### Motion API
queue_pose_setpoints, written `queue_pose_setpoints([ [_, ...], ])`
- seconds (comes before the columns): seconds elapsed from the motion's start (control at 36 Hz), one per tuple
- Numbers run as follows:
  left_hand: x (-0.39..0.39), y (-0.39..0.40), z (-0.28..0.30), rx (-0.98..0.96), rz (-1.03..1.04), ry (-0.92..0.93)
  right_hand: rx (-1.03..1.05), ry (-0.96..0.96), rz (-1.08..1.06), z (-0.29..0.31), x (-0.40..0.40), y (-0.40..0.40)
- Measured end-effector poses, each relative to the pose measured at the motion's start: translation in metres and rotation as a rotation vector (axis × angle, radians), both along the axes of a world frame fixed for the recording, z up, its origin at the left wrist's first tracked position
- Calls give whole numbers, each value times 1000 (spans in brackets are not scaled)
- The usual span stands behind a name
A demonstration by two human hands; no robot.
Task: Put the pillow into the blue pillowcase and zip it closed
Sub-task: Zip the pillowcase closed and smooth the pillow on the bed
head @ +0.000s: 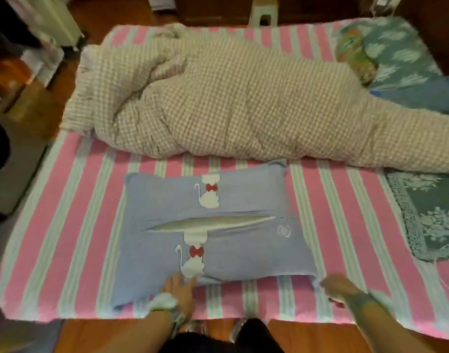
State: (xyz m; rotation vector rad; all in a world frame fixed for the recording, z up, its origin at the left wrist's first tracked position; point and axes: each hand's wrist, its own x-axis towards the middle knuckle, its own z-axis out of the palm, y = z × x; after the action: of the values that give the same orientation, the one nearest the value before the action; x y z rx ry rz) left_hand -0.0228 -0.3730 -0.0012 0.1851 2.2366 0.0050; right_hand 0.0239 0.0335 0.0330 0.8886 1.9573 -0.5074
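The blue pillowcase [243, 207], printed with white cats and red bows, lies flat on the striped bed and is filled out by the pillow. A zip slit across its middle gapes open, and the pale pillow [208, 222] shows through it. My left hand [180, 289] rests flat on the near edge of the pillowcase, fingers spread. At the pillowcase's near right corner, my right hand [338, 286] has its fingers curled; whether it pinches the fabric is unclear.
A bunched beige checked quilt [231, 103] lies across the bed behind the pillowcase. Blue floral pillows [401, 59] sit at the far right, and a blue floral cloth [427, 212] lies at the right. The pink-striped sheet [65, 238] covers the bed; its near edge is by my legs.
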Motion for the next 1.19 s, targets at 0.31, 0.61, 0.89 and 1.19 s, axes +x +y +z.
queue_pose_setpoints([
  [0.31,-23,-39,-3,-12,468,113,-152,514,272,-68,-115,-98],
  [0.61,-125,-27,-98,-27,-221,382,208,565,522,-119,-116,-40],
  [0.89,-203,-78,-86,-134,-78,632,428,843,394,-147,-161,-118],
  [1.19,-198,-65,-132,-74,-236,617,462,870,259,-168,-158,-84],
])
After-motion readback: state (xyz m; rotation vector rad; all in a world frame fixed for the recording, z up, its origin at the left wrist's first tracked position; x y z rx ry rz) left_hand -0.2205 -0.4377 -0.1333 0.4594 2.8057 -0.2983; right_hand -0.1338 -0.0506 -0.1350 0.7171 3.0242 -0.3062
